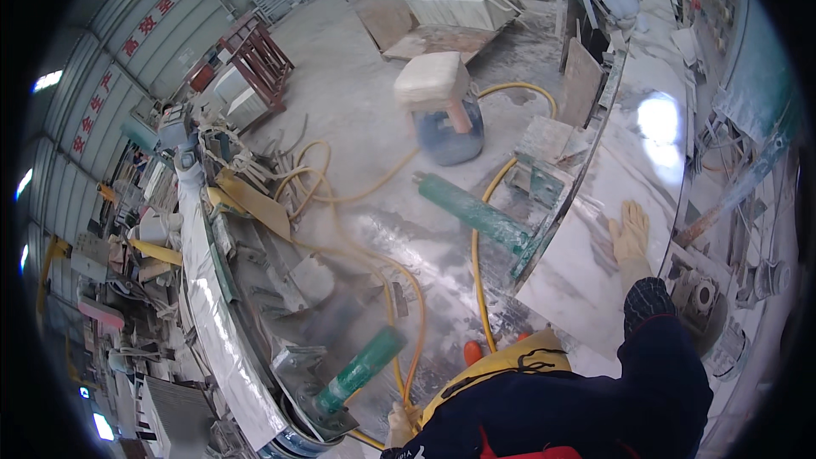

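The fingers of my right hand [629, 236] lay slightly apart on the pale counter [586, 263], near its right edge, bracing, I judged. Off its left edge, my left hand [403, 422] was at the yellow hose [421, 323], grip unreadable; shifting would call for slack.

A long white marble slab [620, 161] lies flat on the right, stretching from near the lower middle toward the top. Soft grey and tan veins mark its glossy face, where light glares in a bright patch. A yellow-orange hose [421, 314] curves loosely over the floor [331, 51], neighbouring lengths drawing close near the bottom.
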The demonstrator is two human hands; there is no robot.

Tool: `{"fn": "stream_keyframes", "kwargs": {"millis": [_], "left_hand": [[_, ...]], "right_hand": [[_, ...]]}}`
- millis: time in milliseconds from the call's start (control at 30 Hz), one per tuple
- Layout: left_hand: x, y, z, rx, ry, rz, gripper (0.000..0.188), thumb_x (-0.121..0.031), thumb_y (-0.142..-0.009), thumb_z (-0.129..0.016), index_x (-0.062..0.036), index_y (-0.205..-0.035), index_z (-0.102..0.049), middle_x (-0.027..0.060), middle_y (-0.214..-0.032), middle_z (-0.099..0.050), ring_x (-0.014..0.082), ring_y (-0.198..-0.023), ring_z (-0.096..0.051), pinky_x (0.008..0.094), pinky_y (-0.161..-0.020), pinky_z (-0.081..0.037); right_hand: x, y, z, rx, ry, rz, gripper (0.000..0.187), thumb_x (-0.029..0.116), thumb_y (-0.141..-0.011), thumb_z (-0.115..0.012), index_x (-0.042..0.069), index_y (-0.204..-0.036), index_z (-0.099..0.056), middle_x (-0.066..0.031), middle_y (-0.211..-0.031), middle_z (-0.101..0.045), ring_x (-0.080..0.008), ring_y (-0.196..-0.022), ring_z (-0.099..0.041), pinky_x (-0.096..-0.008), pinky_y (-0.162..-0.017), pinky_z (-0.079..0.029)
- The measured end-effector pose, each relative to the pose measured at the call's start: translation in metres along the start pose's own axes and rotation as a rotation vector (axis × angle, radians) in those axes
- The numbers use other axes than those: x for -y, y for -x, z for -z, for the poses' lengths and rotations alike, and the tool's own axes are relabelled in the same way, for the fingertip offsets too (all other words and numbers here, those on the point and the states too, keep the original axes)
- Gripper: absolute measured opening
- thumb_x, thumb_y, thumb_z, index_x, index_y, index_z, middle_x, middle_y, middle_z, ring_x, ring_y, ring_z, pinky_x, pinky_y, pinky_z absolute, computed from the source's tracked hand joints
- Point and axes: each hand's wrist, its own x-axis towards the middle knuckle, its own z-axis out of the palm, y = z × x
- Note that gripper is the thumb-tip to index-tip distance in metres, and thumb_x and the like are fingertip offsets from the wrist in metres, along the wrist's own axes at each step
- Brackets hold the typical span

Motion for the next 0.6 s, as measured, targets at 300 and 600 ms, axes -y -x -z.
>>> {"fn": "stream_keyframes", "kwargs": {"millis": [300,600], "left_hand": [[-0.038,-0.056,-0.018,0.062,0.218,-0.158,0.062,-0.056,-0.102,-0.054,0.0033,-0.118,-0.061,0.0086,-0.081,-0.067,0.0149,-0.057,-0.056,0.0297,-0.047,-0.042],[-0.046,-0.047,-0.021,0.066,0.076,-0.018,0.054,-0.048,-0.105,-0.046,0.002,-0.122,-0.057,0.0235,-0.099,-0.074,0.0301,-0.082,-0.074,0.0311,-0.059,-0.051]], "right_hand": [[0.001,-0.004,0.005,0.017,-0.006,-0.015,0.065,0.039,-0.099,-0.054,0.002,-0.152,-0.044,-0.0176,-0.16,-0.04,-0.0325,-0.151,-0.03,-0.046,-0.126,-0.017],[-0.002,-0.006,0.007,-0.002,-0.014,-0.014,0.065,0.039,-0.101,-0.051,0.002,-0.153,-0.043,-0.0181,-0.16,-0.04,-0.0332,-0.15,-0.03,-0.0447,-0.126,-0.017]]}}
